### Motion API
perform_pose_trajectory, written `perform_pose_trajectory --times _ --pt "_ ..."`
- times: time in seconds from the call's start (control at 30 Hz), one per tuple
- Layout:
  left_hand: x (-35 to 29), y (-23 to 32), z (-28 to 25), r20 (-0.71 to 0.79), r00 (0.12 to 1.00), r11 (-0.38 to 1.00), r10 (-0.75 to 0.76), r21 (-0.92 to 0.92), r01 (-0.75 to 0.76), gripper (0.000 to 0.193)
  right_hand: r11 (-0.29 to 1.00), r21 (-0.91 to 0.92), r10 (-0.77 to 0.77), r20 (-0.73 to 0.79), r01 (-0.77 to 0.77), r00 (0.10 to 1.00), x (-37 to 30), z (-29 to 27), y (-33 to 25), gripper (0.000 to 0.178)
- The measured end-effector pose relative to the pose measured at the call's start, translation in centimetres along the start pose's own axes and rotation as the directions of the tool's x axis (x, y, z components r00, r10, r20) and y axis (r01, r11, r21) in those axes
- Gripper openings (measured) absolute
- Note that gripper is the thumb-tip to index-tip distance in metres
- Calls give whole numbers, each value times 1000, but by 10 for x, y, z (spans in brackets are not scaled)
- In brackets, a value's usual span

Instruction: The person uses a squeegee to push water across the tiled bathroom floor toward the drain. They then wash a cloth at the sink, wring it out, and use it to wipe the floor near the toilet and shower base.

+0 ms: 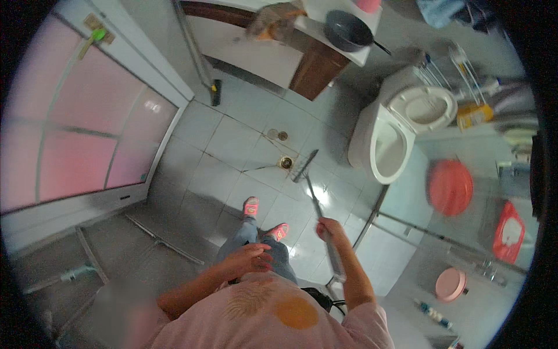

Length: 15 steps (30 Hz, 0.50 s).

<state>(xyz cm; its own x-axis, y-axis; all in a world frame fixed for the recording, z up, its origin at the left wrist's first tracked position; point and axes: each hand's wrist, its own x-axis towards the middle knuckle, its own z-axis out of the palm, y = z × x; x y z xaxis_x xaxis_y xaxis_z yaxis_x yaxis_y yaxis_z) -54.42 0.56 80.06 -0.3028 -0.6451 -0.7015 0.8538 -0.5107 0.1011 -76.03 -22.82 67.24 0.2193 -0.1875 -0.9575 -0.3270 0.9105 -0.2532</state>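
Head view: I have the right hand (pixel 329 229) wrapped around the shaft of a long-handled floor tool (pixel 318 205), a firm fist, with the shaft's rear end running back past the wrist toward the forearm. Tool slopes forward and slightly left of that hand. Its wide head sits low over the floor tiles (pixel 241 125); too blurred for me to call brush or squeegee, and I can't confirm contact. Floor drain (pixel 285 162) is just left of the tool head, ahead of both hands.

Left hand (pixel 251 260) is at the waist, well apart from the tool, fingers partly curled. I can't tell whether anything is in it. Pink shoes (pixel 279 231) are just ahead of it, on the tiles.

Around: white toilet (pixel 388 152), lid up, ahead and right of the right hand. Red basin (pixel 450 187) farther right of it, slightly forward; pink basin (pixel 451 285) right and behind. Dark frying pan (pixel 347 30) on a counter far ahead of the right hand. Black-bristled broom (pixel 216 93) leans far ahead of the left hand; pink-paned door (pixel 87 110) off to that hand's left, forward.
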Motion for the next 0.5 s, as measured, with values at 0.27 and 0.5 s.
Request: perform_pose_trajectory --times 0.27,0.5 --pt "-1 -36 -87 -480 828 956 290 113 -269 23 962 -274 -1 25 8 1000 -91 -42 -22 14" --pt "13 -57 -61 -589 740 927 324 43 -372 19 816 -575 135 84 -63 987 -94 -30 -60 19"
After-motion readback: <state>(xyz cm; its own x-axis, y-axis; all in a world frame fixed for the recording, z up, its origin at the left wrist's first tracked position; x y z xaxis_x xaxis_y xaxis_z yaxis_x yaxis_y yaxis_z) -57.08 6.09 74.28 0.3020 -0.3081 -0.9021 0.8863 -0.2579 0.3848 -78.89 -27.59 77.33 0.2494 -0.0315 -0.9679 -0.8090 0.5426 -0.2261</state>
